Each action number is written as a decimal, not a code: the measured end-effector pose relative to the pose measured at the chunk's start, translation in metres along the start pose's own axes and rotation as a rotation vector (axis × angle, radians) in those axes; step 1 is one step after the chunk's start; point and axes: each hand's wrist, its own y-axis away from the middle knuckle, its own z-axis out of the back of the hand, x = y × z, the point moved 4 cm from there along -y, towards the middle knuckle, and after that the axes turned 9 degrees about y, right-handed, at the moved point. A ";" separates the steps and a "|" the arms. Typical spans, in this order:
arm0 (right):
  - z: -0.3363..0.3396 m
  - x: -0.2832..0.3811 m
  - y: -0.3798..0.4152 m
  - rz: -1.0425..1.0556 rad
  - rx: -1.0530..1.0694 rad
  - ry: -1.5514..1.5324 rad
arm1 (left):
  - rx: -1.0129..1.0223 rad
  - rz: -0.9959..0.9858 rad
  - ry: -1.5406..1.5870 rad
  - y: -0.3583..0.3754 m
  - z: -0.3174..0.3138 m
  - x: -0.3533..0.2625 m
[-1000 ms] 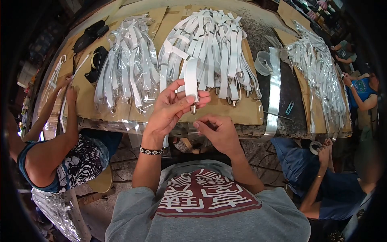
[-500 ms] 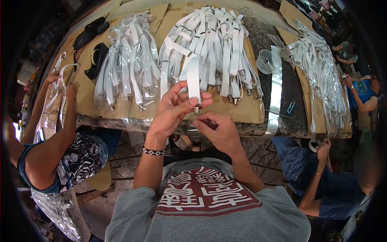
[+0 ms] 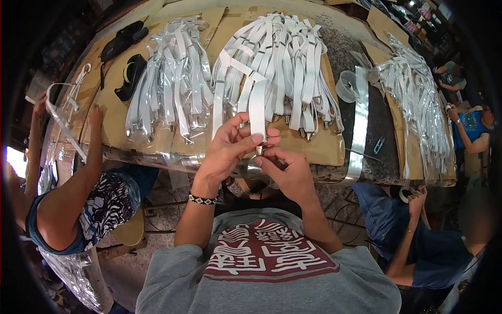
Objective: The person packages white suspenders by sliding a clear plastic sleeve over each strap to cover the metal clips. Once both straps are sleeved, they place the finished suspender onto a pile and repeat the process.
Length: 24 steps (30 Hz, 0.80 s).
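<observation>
My left hand (image 3: 230, 149) is closed on the end of a white suspender strap (image 3: 258, 107), with the thumb pressed on the band just above its metal clip (image 3: 259, 150). From there the strap runs up to a pile of white suspenders (image 3: 282, 68) lying on cardboard. Close below the clip, my right hand (image 3: 287, 170) has its thumb and index finger pinched together at the clip's lower end. Whatever sits between those fingertips is too small to make out.
Plastic-wrapped suspenders (image 3: 172, 78) lie left of the pile, beside a tape dispenser (image 3: 130, 76) and a black pouch (image 3: 123, 41). To the right are a clear tub (image 3: 346, 86), small snips (image 3: 378, 145) and more suspenders (image 3: 415, 99). People work on both sides.
My right hand has come up against the clip, closing the small gap. My left hand keeps its hold on the strap. At left, a co-worker's hand has drawn a white strap outward.
</observation>
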 end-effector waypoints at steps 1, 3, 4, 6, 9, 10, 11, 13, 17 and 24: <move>-0.001 -0.002 -0.001 0.015 -0.012 -0.033 | 0.000 0.001 0.000 0.000 0.000 0.000; -0.004 -0.008 -0.003 0.044 -0.037 -0.099 | -0.001 0.004 0.001 0.001 -0.001 0.001; -0.005 -0.008 -0.002 0.035 -0.028 -0.113 | -0.003 0.005 0.002 0.001 -0.001 0.000; -0.006 -0.009 -0.002 0.018 -0.009 -0.142 | -0.008 0.009 0.005 0.001 0.000 0.000; -0.007 -0.013 -0.002 0.057 -0.020 -0.137 | -0.029 -0.003 0.028 0.003 -0.002 -0.003; -0.007 -0.012 -0.001 0.062 -0.015 -0.143 | -0.033 -0.018 0.007 0.002 0.000 -0.003; -0.006 -0.010 0.000 0.065 -0.010 -0.148 | -0.038 -0.031 -0.014 0.001 0.003 -0.004; -0.007 -0.009 0.002 0.060 -0.002 -0.149 | -0.038 -0.048 -0.027 0.000 0.004 -0.003; -0.007 -0.006 0.003 0.062 0.007 -0.142 | -0.029 -0.055 -0.002 0.001 -0.003 -0.004; -0.006 -0.003 0.003 0.073 0.015 -0.120 | -0.010 -0.074 -0.010 0.001 -0.005 -0.004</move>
